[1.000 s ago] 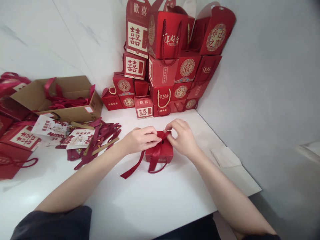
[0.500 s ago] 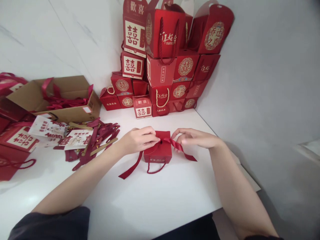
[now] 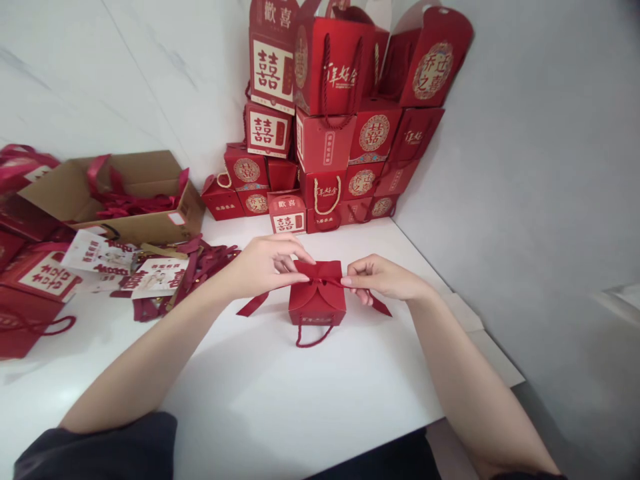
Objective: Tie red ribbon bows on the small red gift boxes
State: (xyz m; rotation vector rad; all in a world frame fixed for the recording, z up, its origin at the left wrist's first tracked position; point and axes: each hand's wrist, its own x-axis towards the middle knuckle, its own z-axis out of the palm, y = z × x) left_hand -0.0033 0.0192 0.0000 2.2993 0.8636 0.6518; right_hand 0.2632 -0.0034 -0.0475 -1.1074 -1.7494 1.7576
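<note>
A small red gift box (image 3: 317, 310) sits on the table in front of me, its curved top flaps folded together and a red cord handle (image 3: 314, 345) hanging at the front. Red satin ribbon (image 3: 254, 305) runs across the top, with a small knot or crossing at the middle and a tail out to each side. My left hand (image 3: 273, 265) is closed on the ribbon at the left of the knot, its index finger lifted over the box; the exact grip is partly hidden. Between thumb and fingers, my right hand (image 3: 377, 277) pinches the ribbon on the right side.
Stacked red gift boxes (image 3: 325, 143) stand against the wall. To the left are an open cardboard box (image 3: 150, 227) with ribbons inside, printed cards (image 3: 160, 277), a pile of dark red straps (image 3: 215, 263) and more red boxes (image 3: 45, 273). A grey wall (image 3: 525, 200) bounds the right.
My left hand has drawn back and up slightly from the box's centre. My right hand has closed on the ribbon, which now stretches straighter across the top.
</note>
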